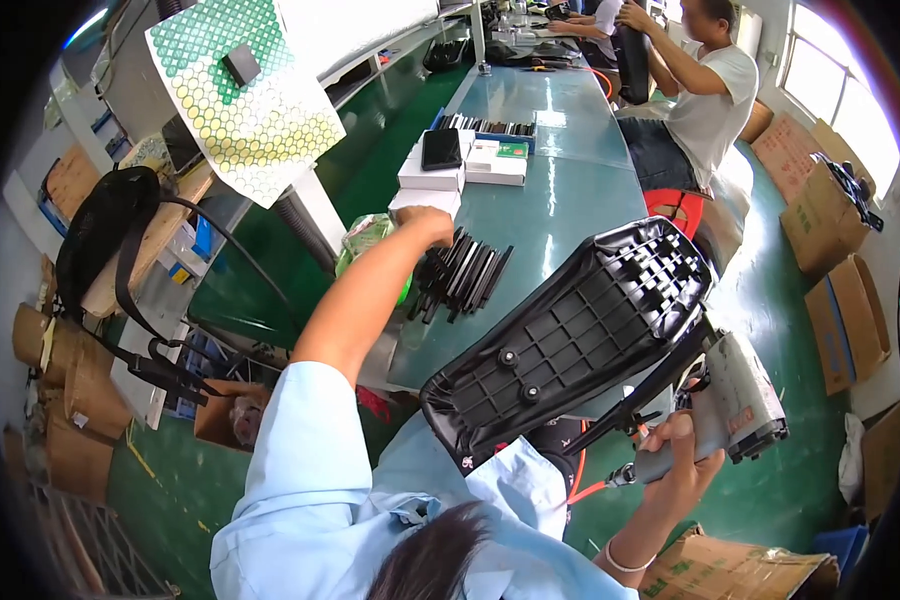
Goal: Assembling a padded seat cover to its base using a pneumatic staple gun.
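My right hand (682,455) is wrapped round the grip of a pneumatic staple gun (745,395), which has an orange air hose at its lower end. Beside the gun a black padded seat (565,340) lies underside up, tilted between my lap and the table edge. Its ribbed plastic base shows two dark round studs, with black cover material round the rim. My left hand (430,226) reaches forward over the table, fingers curled, at a white box (425,200) just beyond a pile of thin black strips (462,275). Whatever those fingers hold is hidden.
More white boxes, a black flat case (442,150) and a blue tray (530,134) of dark strips stand farther along the table (570,195). Another person (710,100) sits at the right side, holding up a black piece. Cardboard boxes (825,230) line the right.
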`<action>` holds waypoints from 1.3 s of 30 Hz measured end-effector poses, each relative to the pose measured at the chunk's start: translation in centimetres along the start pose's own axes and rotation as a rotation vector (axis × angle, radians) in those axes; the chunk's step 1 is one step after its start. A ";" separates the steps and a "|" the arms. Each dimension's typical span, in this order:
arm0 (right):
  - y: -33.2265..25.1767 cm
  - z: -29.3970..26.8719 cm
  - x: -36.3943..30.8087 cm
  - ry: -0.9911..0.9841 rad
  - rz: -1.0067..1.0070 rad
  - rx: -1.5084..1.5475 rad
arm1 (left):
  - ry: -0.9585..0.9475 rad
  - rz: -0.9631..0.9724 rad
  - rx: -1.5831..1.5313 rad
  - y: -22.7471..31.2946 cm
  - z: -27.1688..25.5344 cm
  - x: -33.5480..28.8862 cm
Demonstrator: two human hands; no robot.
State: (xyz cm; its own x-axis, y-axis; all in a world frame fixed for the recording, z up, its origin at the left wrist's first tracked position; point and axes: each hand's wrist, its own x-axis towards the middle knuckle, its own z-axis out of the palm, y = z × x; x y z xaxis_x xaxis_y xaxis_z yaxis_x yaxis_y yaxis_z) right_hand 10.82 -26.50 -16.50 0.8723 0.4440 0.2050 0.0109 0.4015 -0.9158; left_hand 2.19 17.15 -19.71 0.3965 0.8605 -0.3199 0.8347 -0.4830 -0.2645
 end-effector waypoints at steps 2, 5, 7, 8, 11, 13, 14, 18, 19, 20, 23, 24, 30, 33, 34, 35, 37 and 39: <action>0.0 -0.4 0.0 -0.005 0.012 0.034 | -0.264 -0.130 -0.229 -0.1 0.0 1.0; 0.4 -1.5 0.3 0.001 -0.044 -0.024 | -0.325 -0.154 -0.301 -0.7 0.4 1.4; 0.1 -1.6 0.5 0.044 -0.039 -0.050 | -0.091 -0.162 -0.275 -0.2 0.7 0.5; 0.1 -1.7 0.6 0.054 -0.041 -0.055 | 0.143 -0.172 -0.251 0.3 0.2 -0.5; -0.2 -1.9 0.5 0.082 -0.024 -0.054 | 0.316 0.114 -0.472 0.7 -2.2 -2.2; -0.3 -1.5 1.0 0.015 0.018 -0.006 | 0.272 0.540 -0.946 2.4 -4.0 -4.7; -0.3 -1.6 1.2 0.055 0.014 -0.027 | 0.167 0.762 -1.305 4.0 -4.9 -7.6; -1.5 0.0 1.5 -0.064 0.014 0.091 | -0.283 1.167 -1.605 9.1 -6.4 -17.2; -1.9 0.2 1.5 -0.108 0.024 0.162 | -0.327 1.256 -1.593 10.4 -5.8 -18.1; -2.3 0.0 1.5 -0.105 0.012 0.152 | -0.355 1.338 -1.581 11.2 -5.3 -19.2; -3.3 -0.2 1.1 -0.266 -0.011 0.150 | -0.451 1.392 -1.599 12.3 -5.0 -21.3; -3.7 -0.2 0.9 -0.260 -0.016 0.141 | -0.527 1.390 -1.642 12.4 -4.9 -21.4; -5.1 0.8 0.3 -0.221 -0.053 0.151 | -0.416 1.424 -1.591 13.0 -4.3 -22.8; -5.8 1.3 0.4 -0.213 -0.085 -0.119 | -0.243 1.345 -1.572 13.8 -5.0 -23.6; -6.2 1.6 0.6 -0.184 -0.124 -0.183 | -0.169 1.271 -1.546 13.8 -5.8 -24.0; -6.6 1.9 0.7 -0.156 -0.162 -0.251 | -0.072 1.274 -1.521 13.9 -6.5 -24.2; -6.8 2.7 0.8 -0.122 -0.270 -0.213 | 0.029 1.354 -1.544 14.4 -7.9 -24.4; -6.9 3.2 1.3 -0.140 -0.408 -0.128 | 0.053 1.385 -1.592 14.6 -8.0 -23.9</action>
State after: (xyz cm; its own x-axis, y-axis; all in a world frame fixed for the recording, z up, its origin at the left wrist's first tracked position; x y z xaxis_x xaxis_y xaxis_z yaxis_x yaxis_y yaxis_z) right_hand 10.31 -26.12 -8.85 0.7095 0.3780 0.5948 0.4080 0.4679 -0.7840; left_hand 7.94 -9.16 -8.65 0.8781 0.1659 0.4488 -0.4251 -0.1600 0.8909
